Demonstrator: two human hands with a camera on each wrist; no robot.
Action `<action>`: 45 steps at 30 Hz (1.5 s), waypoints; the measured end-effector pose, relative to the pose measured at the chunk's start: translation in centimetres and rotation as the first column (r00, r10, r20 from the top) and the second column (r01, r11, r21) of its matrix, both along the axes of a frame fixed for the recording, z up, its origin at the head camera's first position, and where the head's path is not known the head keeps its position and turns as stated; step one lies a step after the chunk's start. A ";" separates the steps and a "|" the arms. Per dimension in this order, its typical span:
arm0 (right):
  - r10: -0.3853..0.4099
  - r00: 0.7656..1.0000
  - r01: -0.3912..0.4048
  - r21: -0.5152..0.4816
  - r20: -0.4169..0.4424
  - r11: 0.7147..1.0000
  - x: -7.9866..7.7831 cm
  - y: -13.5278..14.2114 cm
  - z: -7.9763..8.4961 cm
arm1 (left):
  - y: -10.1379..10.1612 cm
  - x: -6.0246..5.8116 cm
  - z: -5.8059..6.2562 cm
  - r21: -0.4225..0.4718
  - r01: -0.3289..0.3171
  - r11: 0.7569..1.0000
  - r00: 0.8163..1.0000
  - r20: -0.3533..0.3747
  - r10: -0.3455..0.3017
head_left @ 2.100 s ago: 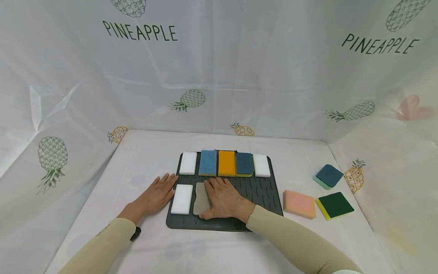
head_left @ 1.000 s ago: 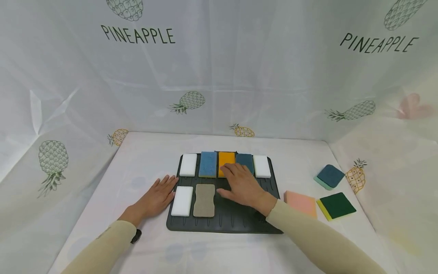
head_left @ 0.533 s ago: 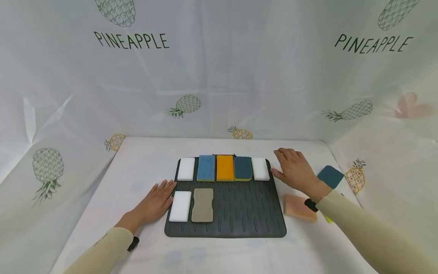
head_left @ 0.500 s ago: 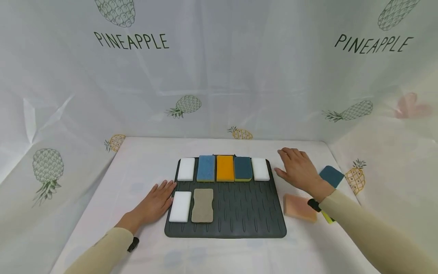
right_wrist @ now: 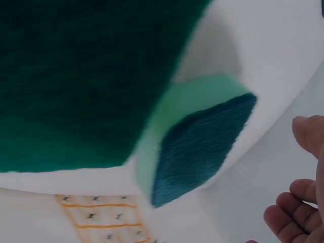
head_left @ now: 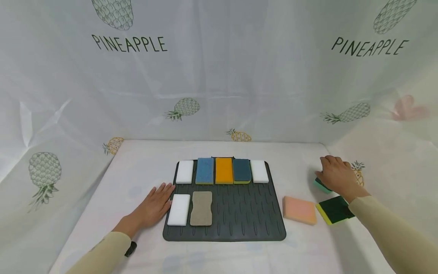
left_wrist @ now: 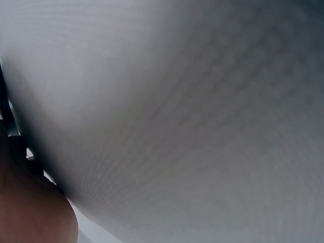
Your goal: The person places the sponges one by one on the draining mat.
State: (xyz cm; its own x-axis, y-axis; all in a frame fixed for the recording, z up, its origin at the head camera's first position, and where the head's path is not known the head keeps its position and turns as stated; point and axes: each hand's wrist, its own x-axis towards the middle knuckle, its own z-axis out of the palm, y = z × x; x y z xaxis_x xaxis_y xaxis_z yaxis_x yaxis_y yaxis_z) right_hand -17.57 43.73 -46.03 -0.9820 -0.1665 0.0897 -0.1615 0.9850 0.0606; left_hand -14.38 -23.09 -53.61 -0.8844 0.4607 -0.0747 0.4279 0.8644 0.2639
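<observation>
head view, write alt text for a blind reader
A person's right grip hovers at a mint and blue sponge, partly hiding it, near a pink sponge and a green sponge. To the left, a dark mat bears seven pads, five behind two; the left grip rests at its left edge.

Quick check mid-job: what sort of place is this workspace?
Probably a makeshift tabletop booth, though the wider room isn't visible. A pineapple-print sheet hangs behind and beside a white-covered table, where a dark ridged mat holds sponge-like blocks in rows.
</observation>
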 end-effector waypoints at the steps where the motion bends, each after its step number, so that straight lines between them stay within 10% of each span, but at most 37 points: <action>1: -0.016 1.000 0.016 -0.001 0.016 1.000 0.3 0.5 -0.1 | 0.0 0.0 0.1 0.001 0.000 1.000 1.000 -0.005 0.000; 33: -0.223 0.939 0.262 -0.128 0.262 0.956 3.0 5.4 -1.4 | 0.3 0.5 0.7 0.000 -0.007 1.000 1.000 -0.005 0.007; 45: -0.227 0.970 0.238 -0.149 0.090 0.960 4.0 4.0 -2.3 | 0.2 0.8 0.2 0.000 -0.011 1.000 1.000 -0.008 0.011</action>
